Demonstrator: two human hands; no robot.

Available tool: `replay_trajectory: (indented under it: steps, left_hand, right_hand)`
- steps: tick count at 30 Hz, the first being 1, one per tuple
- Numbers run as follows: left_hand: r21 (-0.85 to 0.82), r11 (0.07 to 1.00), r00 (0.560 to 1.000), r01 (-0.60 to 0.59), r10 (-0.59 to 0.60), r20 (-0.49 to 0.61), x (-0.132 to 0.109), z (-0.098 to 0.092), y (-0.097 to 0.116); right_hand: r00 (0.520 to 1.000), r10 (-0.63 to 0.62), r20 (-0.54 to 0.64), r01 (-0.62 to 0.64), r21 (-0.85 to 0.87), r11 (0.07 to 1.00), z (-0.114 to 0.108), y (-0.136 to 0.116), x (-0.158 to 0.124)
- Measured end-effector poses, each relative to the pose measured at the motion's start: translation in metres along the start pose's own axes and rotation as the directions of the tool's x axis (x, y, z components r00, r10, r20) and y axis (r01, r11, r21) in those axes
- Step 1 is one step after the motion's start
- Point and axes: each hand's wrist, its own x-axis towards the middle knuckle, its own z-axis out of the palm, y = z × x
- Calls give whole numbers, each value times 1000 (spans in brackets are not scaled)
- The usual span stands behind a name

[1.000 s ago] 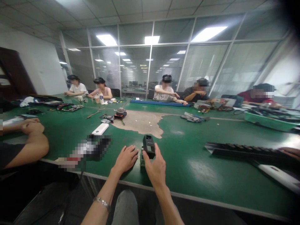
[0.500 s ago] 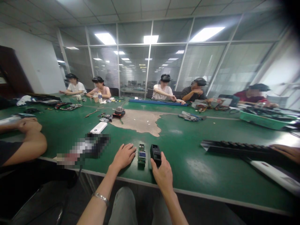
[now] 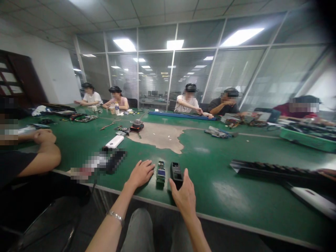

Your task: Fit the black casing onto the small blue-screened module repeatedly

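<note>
My left hand [image 3: 141, 173] lies flat on the green table [image 3: 210, 175], fingers spread, just left of a small green circuit module with a blue display [image 3: 160, 172]. A black casing [image 3: 176, 171] lies on the table to the right of that module. My right hand [image 3: 185, 194] hovers just behind the casing with fingers apart, holding nothing, its fingertips close to the casing's near end.
A white power bank [image 3: 114, 141] and a pixelated object [image 3: 98, 163] lie to the left. A long black strip [image 3: 273, 169] runs on the right. A neighbour's folded arms [image 3: 39, 150] rest at the left. Several people sit around the far side among scattered parts.
My right hand set the black casing down on the table beside the green module and let go; it now has drawn back slightly. My left hand stayed flat.
</note>
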Motion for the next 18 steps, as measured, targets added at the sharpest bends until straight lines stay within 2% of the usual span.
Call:
replay_trajectory:
  steps: [6, 11, 14, 18]
  left_hand:
    - [3, 1000, 1000, -2, 2, -6, -1, -2, 1]
    - [3, 1000, 1000, -7, 7, -14, -3, -7, 2]
    - [0, 1000, 1000, -8, 8, -12, -3, -8, 2]
    - [-7, 1000, 1000, 1, -1, -1, -3, -8, 1]
  right_hand:
    - [993, -118, -3, 118, 14, 993, 3, 6, 0]
    - [992, -115, 52, 117, -34, 993, 5, 4, -1]
    - [995, -71, 65, 72, -22, 997, 4, 1, -2]
    - [993, 103, 51, -107, 94, 990, -5, -2, 1]
